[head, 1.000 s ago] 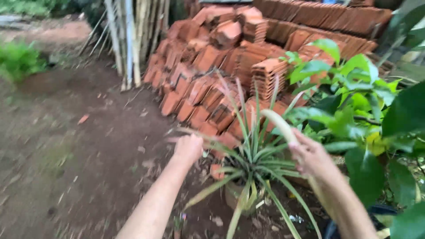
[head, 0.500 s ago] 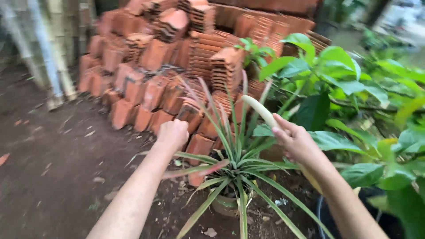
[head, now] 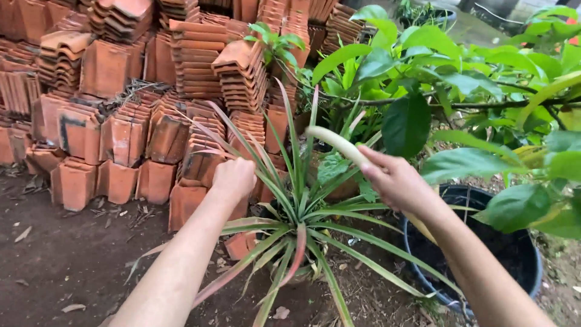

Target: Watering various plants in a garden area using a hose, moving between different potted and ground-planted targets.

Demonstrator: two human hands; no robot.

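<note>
Two hands. Left hand (head: 233, 177) fingers curled closed around spiky plant (head: 296, 224) leaves. Right hand (head: 396, 181) fingers wrapped on one pale long leaf (head: 336, 144). One black pot (head: 532, 266) just right of right fingers, contents unclear. Roof-tile stack (head: 121, 91) behind, too many to count.

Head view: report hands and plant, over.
Left hand closed on spiky green potted plant leaves. Right hand grips pale curved stick. Stacked orange clay roof tiles behind.

Rough matt clay tiles (head: 121, 79) (glossy green leaves (head: 405, 124) alongside)
</note>
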